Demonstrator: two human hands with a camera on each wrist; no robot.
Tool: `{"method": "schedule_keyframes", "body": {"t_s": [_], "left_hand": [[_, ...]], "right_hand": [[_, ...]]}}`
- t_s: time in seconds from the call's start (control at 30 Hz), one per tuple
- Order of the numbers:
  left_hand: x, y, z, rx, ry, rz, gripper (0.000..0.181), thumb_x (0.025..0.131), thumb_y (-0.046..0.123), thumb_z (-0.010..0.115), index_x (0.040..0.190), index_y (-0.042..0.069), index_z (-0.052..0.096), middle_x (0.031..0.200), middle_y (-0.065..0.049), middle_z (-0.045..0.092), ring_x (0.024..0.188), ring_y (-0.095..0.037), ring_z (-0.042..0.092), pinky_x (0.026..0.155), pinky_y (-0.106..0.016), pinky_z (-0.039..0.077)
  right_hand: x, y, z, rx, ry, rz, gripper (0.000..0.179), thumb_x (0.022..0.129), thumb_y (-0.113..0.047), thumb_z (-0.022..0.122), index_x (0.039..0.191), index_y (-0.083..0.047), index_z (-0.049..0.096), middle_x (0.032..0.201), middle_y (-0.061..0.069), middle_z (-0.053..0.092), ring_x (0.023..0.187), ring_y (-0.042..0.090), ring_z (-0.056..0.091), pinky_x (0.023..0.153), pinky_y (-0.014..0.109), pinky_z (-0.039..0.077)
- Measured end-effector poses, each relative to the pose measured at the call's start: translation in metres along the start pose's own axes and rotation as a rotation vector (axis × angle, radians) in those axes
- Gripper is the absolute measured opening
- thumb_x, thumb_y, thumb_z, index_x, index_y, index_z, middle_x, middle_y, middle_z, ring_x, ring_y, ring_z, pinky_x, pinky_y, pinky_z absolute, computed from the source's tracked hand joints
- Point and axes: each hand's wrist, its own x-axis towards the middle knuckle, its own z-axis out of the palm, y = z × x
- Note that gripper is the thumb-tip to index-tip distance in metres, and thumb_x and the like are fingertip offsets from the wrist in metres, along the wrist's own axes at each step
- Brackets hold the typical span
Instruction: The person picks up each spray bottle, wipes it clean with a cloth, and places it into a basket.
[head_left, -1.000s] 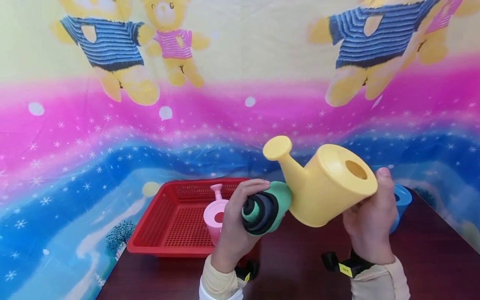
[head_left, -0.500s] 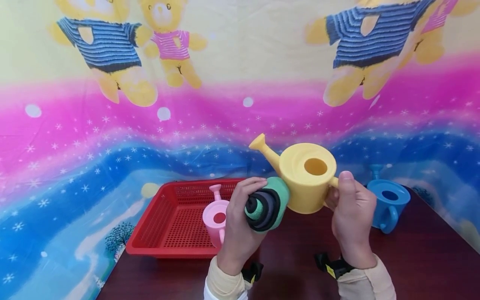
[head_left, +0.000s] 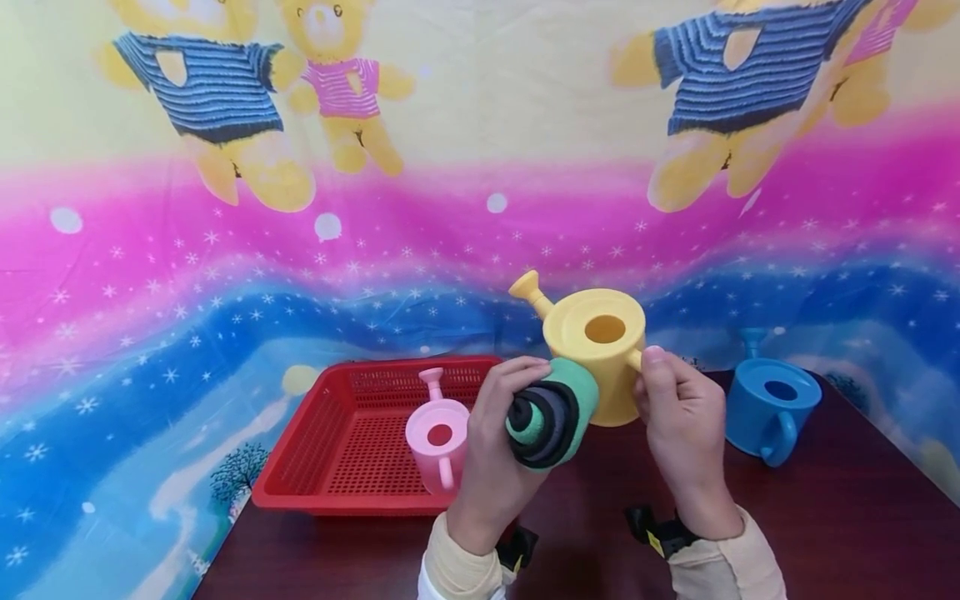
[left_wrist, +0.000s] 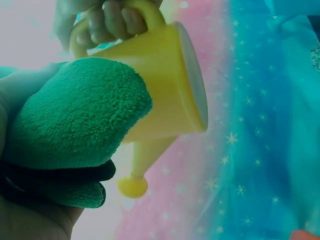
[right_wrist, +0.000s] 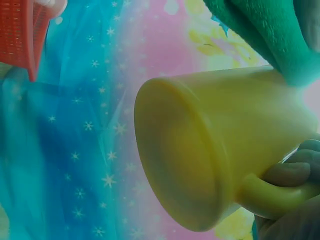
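Okay, left hand [head_left: 491, 467] had its grip wrapped round a green cloth [head_left: 573, 408], black and grey layers showing at the rolled end. Right hand [head_left: 684, 433] had a narrow grip on the handle [head_left: 635, 360] of the yellow watering can [head_left: 592, 362], which was up in the air over the desk [head_left: 600, 517], roughly upright, spout [head_left: 534, 292] toward the far left. Cloth touched the can's side, per both wrist views. Pink watering can [head_left: 431, 446] stood inside the red basket [head_left: 330, 502], left side of desk. Blue watering can [head_left: 750, 408] stood on the desk, right, its own handle toward the near side. Bear-print backdrop [head_left: 480, 108] hung behind.
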Motion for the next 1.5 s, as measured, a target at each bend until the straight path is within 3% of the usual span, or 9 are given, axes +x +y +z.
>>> {"method": "schedule_keyframes", "body": {"t_s": [0.23,0.47,0.63,0.87,1.1,1.3,1.5], "left_hand": [[-0.001,0.004,0.007,0.017,-0.050,0.003,0.068,0.078,0.005,0.091,0.137,0.008,0.056,0.134,-0.011,0.063,0.127,-0.026,0.064,0.106,-0.039,0.059],[-0.003,0.002,0.011,0.093,-0.108,0.000,0.070,0.076,0.007,0.094,0.136,0.012,0.059,0.135,-0.008,0.062,0.126,-0.021,0.064,0.107,-0.034,0.058],[-0.004,0.003,0.017,0.170,-0.140,0.011,0.071,0.074,0.012,0.096,0.135,0.014,0.059,0.136,-0.007,0.062,0.126,-0.019,0.064,0.108,-0.032,0.057],[-0.006,0.005,0.020,0.230,-0.186,-0.036,0.068,0.075,0.017,0.096,0.132,0.017,0.060,0.137,-0.005,0.061,0.129,-0.018,0.063,0.111,-0.030,0.055],[-0.007,0.003,0.019,0.220,-0.110,-0.017,0.072,0.072,0.015,0.097,0.134,0.015,0.061,0.134,-0.006,0.062,0.124,-0.019,0.065,0.106,-0.031,0.058],[-0.005,0.001,0.017,0.179,-0.034,0.013,0.070,0.074,0.008,0.094,0.135,0.011,0.059,0.134,-0.009,0.062,0.124,-0.022,0.065,0.105,-0.033,0.059],[-0.005,0.002,0.015,0.165,-0.019,0.008,0.071,0.076,0.008,0.094,0.136,0.010,0.058,0.134,-0.010,0.062,0.125,-0.023,0.065,0.105,-0.037,0.059]], "right_hand": [[-0.003,0.000,0.004,-0.039,-0.035,-0.053,0.038,0.109,-0.013,0.055,0.074,0.000,0.061,0.057,-0.002,0.041,0.054,0.014,0.039,0.047,0.031,0.032],[-0.004,0.002,0.005,-0.173,0.005,-0.157,0.034,0.106,-0.012,0.060,0.073,-0.004,0.065,0.060,-0.006,0.047,0.060,0.010,0.044,0.050,0.027,0.036],[-0.004,-0.001,0.005,-0.151,0.041,-0.116,0.034,0.108,-0.015,0.058,0.079,0.001,0.065,0.066,-0.008,0.052,0.068,0.011,0.047,0.055,0.022,0.040],[-0.004,-0.007,0.004,-0.102,0.034,-0.089,0.034,0.111,-0.015,0.053,0.085,0.005,0.063,0.073,-0.007,0.057,0.075,0.014,0.050,0.062,0.018,0.045],[-0.003,-0.006,0.003,-0.097,-0.004,-0.061,0.033,0.110,-0.015,0.055,0.085,0.003,0.064,0.071,-0.003,0.053,0.072,0.015,0.048,0.060,0.023,0.042],[-0.001,0.000,0.001,-0.204,-0.026,-0.164,0.031,0.105,-0.011,0.062,0.074,-0.007,0.064,0.062,-0.005,0.044,0.060,0.010,0.043,0.051,0.028,0.035],[0.002,0.006,-0.001,-0.307,-0.025,-0.239,0.035,0.101,-0.012,0.069,0.067,-0.012,0.061,0.055,-0.004,0.040,0.053,0.008,0.040,0.044,0.024,0.033]]}}
